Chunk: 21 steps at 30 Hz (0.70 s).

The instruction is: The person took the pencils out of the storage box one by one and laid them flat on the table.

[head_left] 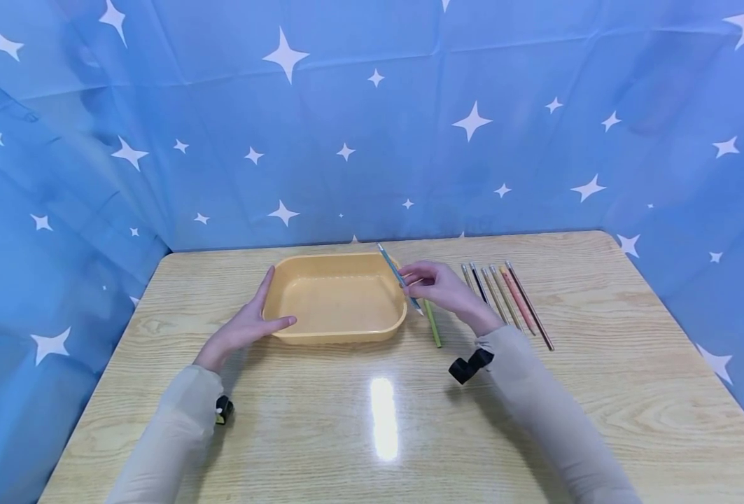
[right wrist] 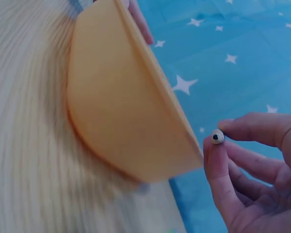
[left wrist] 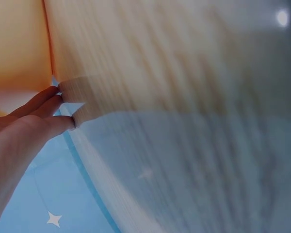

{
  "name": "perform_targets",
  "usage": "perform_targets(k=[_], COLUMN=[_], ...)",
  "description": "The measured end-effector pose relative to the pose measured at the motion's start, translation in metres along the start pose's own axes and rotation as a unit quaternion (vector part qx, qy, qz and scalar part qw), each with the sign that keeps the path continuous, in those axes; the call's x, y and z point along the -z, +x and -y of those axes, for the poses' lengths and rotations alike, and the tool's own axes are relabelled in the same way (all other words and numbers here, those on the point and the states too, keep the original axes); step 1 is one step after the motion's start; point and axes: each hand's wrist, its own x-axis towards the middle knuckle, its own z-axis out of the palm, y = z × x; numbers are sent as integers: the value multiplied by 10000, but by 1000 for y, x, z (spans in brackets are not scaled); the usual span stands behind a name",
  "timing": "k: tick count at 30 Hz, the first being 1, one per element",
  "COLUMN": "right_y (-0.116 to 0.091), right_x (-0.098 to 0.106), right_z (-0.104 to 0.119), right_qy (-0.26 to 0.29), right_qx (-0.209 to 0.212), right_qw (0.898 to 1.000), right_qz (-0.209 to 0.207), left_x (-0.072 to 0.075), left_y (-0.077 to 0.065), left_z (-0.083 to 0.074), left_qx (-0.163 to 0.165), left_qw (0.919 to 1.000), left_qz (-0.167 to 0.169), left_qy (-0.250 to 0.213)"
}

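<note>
A yellow-orange plastic basket (head_left: 334, 336) sits on the table, its inside bare. At its left end my left hand (head_left: 248, 325) rests against the side, thumb and fingers spread and straight. The left wrist view shows those fingers (left wrist: 43, 104) reaching along beside the basket's wall. Over the basket's right rim, my right hand (head_left: 437, 283) pinches a blue pencil (head_left: 392, 264) between thumb and fingers, tilted with its sharpened end toward me. The right wrist view shows the pencil's tip (right wrist: 217, 137) end-on. Below that hand a green pencil (head_left: 432, 325) lies on the table.
Several more pencils, among them a pink one (head_left: 518, 302) and a dark red one (head_left: 530, 308), lie side by side right of my right hand, partly behind its wrist. A blue star-patterned curtain (head_left: 372, 175) hangs beyond the wooden table (head_left: 309, 420).
</note>
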Motion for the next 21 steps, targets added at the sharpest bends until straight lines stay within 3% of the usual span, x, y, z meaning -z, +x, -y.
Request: perform_targets(k=[6,14,21], right_y=[-11,-27,-37], right_x=[11,19,22], right_z=[-13,-26,-39], right_qy=[-115,-661,-1468], right_qx=[-184,-234,-609], right_qw=[9995,9955,9830], right_qz=[-232,-634,-918], left_x=[-1,-1,0], left_y=[0,0,0], left_z=[1,2,1], left_qx=[18,47,51], left_qw=[10000,10000,10000], left_qz=[28,-9,-9], left_qy=[32,64,80])
